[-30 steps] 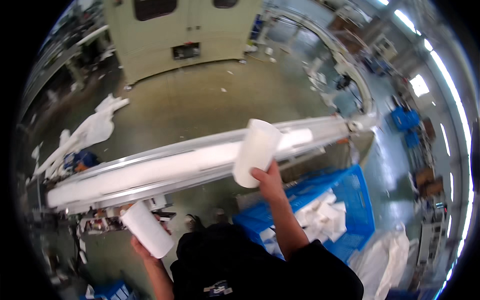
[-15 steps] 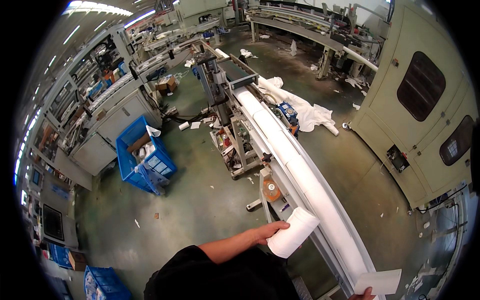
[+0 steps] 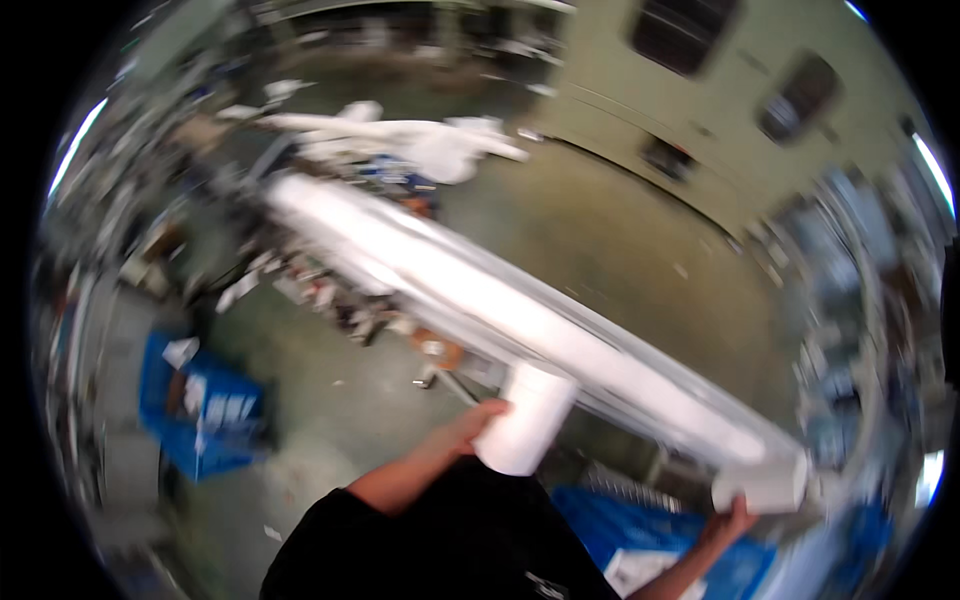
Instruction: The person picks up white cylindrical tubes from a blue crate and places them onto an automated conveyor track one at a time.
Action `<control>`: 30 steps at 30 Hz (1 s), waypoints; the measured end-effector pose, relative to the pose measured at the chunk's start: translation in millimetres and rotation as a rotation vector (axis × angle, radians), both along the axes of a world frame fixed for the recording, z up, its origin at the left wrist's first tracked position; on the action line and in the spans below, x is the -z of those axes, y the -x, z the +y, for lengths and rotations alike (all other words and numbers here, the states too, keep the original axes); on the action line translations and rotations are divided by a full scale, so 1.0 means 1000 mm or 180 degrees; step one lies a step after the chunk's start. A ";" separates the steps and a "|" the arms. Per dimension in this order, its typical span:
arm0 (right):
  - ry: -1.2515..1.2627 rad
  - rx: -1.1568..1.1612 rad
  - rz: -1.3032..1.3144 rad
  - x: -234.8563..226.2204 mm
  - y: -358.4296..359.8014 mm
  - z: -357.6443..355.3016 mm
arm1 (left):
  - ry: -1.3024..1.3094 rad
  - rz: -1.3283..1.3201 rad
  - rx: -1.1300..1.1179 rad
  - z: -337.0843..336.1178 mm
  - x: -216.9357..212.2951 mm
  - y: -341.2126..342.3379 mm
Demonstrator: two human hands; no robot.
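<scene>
My left hand [image 3: 476, 428] is closed round a white paper roll [image 3: 526, 420], its fingers partly behind the roll. The roll is tilted and held over the near side of the conveyor. At lower right, my right hand [image 3: 736, 522] grips another white paper roll [image 3: 765, 486] from below, by the conveyor's near end. Between raised metal side rails [image 3: 640, 357], a row of white rolls [image 3: 500, 303] lies end to end along the conveyor channel. Motion blur hides the joints between them.
A blue crate [image 3: 165, 440] with things in it stands on the floor at left. Another blue container [image 3: 590, 510] is close to my body, below the conveyor. A pale green machine cabinet [image 3: 600, 105] rises beyond. White crumpled material [image 3: 450, 150] lies on the floor.
My view has swung to the right, so the conveyor lies more crosswise and the blue container near me shows. Both hands still hold their rolls; the left one is more upright.
</scene>
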State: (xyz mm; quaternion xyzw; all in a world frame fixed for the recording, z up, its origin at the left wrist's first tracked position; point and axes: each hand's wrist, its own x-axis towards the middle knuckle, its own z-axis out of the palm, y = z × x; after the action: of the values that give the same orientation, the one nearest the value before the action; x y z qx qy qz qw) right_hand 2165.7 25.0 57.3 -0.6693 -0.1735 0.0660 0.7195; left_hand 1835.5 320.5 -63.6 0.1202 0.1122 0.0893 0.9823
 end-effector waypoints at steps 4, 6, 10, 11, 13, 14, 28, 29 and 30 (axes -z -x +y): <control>0.0547 0.0742 -0.0524 -0.017 -0.023 -0.011 | -0.0544 -0.0143 -0.0032 0.015 -0.042 -0.014; 0.0771 0.0938 -0.0805 -0.036 -0.044 -0.027 | -0.0993 -0.0147 0.0087 0.020 -0.059 -0.053; 0.1365 0.1257 -0.0694 -0.061 -0.049 -0.068 | -0.1361 -0.0098 0.0629 0.031 -0.067 -0.087; 0.1551 0.1291 -0.0699 -0.061 -0.057 -0.077 | -0.1504 -0.0055 0.0661 0.028 -0.071 -0.098; 0.1788 0.1244 -0.0818 -0.050 -0.080 -0.088 | -0.1805 0.0076 0.0717 0.030 -0.068 -0.120; 0.1889 0.1212 -0.0856 -0.041 -0.092 -0.091 | -0.1974 0.0159 0.0743 0.031 -0.071 -0.133; 0.4145 -0.0723 -0.2547 0.069 -0.257 -0.079 | -0.5470 0.0157 0.1174 -0.082 -0.121 -0.404; 0.4134 -0.0879 -0.2611 0.079 -0.263 -0.078 | -0.5733 0.0199 0.1184 -0.092 -0.116 -0.419; 0.4102 -0.1046 -0.2673 0.089 -0.267 -0.074 | -0.6005 0.0258 0.1194 -0.101 -0.109 -0.431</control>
State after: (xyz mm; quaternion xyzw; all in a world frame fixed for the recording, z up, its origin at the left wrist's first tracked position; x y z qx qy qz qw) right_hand 2433.0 -49.2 -31.5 -0.8893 -0.4551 0.0007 0.0448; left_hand 2266.3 219.9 45.2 0.8797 0.0070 -0.0200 0.4751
